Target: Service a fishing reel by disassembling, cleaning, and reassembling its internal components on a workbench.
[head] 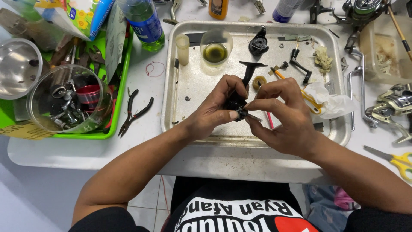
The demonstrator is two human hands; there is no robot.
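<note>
Two hands meet over the middle of a metal tray (339, 133), both working on a small black reel part (237, 102) with a stem sticking up toward the far side. Left hand (214, 109) is curled around it, thumb pressed at its lower end. Right hand (285, 116) is pinched nearly closed, thumb and forefinger tips on a little bit at the part's bottom; can't tell what exactly that bit is.

Container rundown: the tray holds a glass cup (216, 46) with yellowish oil in the bottom, a pale plastic tube (183, 48) standing upright next to it, a black round piece (259, 43), a black crank arm (299, 65), a wad of crumpled tissue (328, 101) and scattered tiny washers and screws. Off to the left, a green bin (122, 86) carries a clear round tub (68, 101) stuffed with metal tools and a red cap, plus an empty-looking clear bowl (17, 66). A green bottle (143, 21) stands at the bin's far corner. A clear plastic box (382, 51) at far right holds some fluffy scraps.

Room-wise, the tray's near lip sits close to the table edge, and the hands hover just inside it. Pliers (135, 111) lie in the narrow strip between bin and tray. Yellow scissors (397, 161) sit near the table edge on the right, with reel bodies (392, 105) crowding that side.
</note>
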